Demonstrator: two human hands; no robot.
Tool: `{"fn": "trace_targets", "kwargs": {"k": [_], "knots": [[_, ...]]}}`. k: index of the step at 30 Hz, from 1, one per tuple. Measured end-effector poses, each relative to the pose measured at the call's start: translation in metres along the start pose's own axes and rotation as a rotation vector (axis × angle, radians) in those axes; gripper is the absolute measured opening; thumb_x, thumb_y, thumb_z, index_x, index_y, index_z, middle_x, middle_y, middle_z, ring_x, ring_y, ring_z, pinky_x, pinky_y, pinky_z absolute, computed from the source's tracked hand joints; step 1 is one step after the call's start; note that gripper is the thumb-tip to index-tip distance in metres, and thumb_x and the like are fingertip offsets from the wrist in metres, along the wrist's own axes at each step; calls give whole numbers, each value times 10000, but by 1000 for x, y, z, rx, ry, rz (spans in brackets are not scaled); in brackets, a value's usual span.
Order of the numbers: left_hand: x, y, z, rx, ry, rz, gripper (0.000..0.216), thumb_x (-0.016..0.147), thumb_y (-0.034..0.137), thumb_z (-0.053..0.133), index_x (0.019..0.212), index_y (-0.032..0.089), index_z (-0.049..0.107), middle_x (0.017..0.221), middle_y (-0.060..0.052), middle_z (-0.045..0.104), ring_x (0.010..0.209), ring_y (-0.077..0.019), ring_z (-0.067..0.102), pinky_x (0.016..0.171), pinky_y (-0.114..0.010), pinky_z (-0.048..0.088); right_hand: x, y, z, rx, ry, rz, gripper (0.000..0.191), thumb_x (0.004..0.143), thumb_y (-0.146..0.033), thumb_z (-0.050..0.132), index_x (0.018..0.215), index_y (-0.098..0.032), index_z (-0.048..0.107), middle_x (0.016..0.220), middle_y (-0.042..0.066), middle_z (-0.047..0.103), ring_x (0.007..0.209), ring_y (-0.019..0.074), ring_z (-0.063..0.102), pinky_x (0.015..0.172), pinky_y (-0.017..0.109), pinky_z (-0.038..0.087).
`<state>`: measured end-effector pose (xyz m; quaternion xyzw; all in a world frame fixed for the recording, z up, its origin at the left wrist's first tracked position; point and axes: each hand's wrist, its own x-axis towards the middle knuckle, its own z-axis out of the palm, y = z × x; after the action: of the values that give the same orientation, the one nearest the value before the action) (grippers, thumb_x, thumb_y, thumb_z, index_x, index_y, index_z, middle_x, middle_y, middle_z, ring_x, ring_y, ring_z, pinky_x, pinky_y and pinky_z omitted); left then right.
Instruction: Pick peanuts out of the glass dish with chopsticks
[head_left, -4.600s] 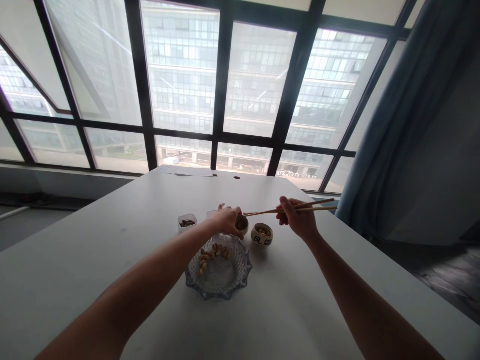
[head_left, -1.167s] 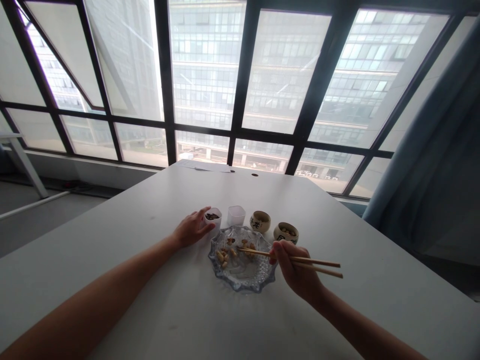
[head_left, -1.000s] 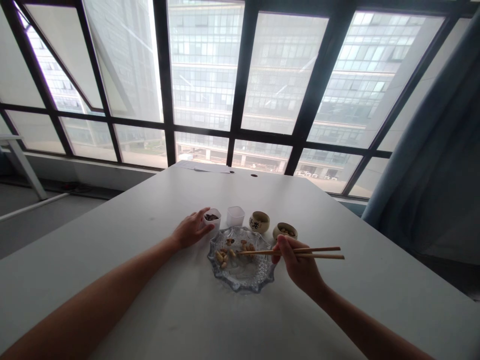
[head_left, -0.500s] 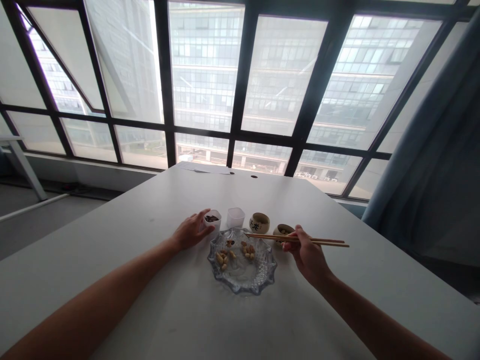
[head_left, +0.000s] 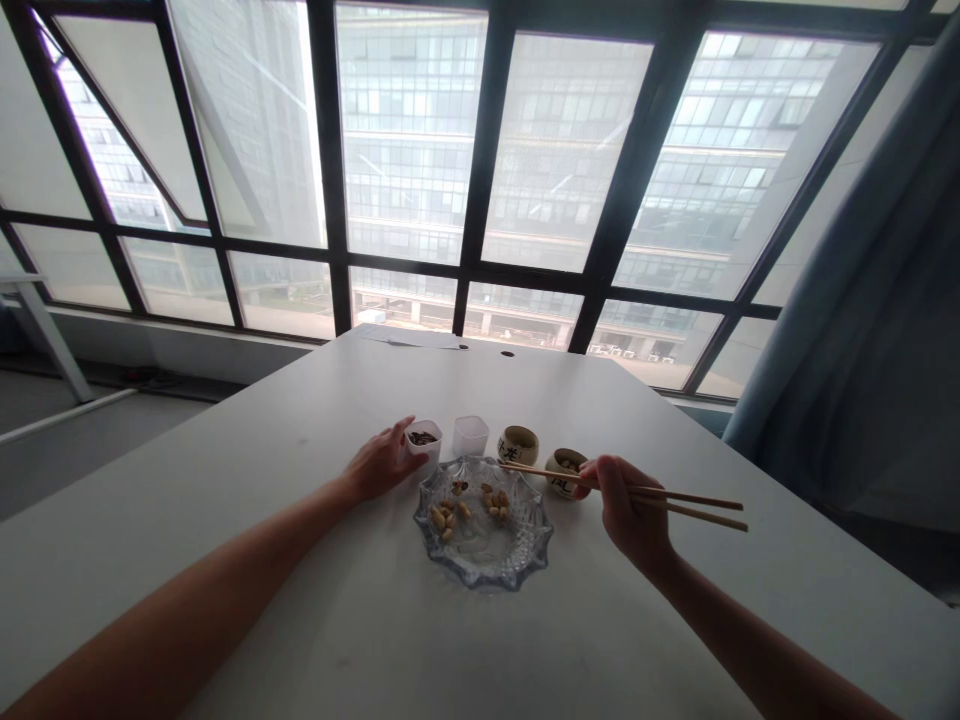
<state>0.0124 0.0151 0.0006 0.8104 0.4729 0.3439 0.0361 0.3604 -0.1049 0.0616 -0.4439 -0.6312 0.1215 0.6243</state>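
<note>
A scalloped glass dish [head_left: 517, 555] with several nuts [head_left: 448, 516] sits on the white table [head_left: 300, 600]. Behind it stand a small clear cup with dark seeds [head_left: 424, 442], a second clear cup with nothing visible in it [head_left: 470, 435], and two small ceramic cups [head_left: 518, 444] [head_left: 562, 472]. My left hand [head_left: 379, 466] rests on the table with its fingers around the seed cup. My right hand [head_left: 630, 510] is closed on a pair of wooden chopsticks [head_left: 697, 505]. Their tips reach left, above the dish's far rim near the first ceramic cup.
A large window with dark frames [head_left: 480, 150] faces the table's far edge. A blue-grey curtain [head_left: 862, 330] hangs at the right. A sheet of paper [head_left: 397, 338] lies at the far edge. A white leg of other furniture [head_left: 45, 335] shows at the left.
My right hand lifted the chopsticks out of the glass dish and carried them back and right, toward the ceramic cups. My left hand stayed at the seed cup.
</note>
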Motion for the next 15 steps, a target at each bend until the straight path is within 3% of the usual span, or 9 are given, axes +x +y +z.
{"fn": "trace_targets", "kwargs": {"k": [4,11,15], "knots": [[-1,5,-3,-4,10,-21,679,812,613,588,1335,192,491,1028,-125,711,941,-306,690,852,-427,543,-1,-6,0,-5,-31,-30,483,919,-599,540,664,-207,661,510,33,673,488,189,650,566,318,531],[-2,9,-4,-57,73,53,612,795,536,644,1276,205,461,1109,-119,695,940,-266,687,818,-407,558,8,5,5,149,141,251,559,814,-731,570,635,-206,640,450,40,635,439,203,617,504,326,502],[-1,12,-5,-62,84,64,600,785,509,658,1267,203,475,1137,-125,687,939,-265,686,824,-415,559,6,2,8,99,107,276,575,767,-762,599,620,-208,655,445,40,633,458,208,617,523,328,490]]}}
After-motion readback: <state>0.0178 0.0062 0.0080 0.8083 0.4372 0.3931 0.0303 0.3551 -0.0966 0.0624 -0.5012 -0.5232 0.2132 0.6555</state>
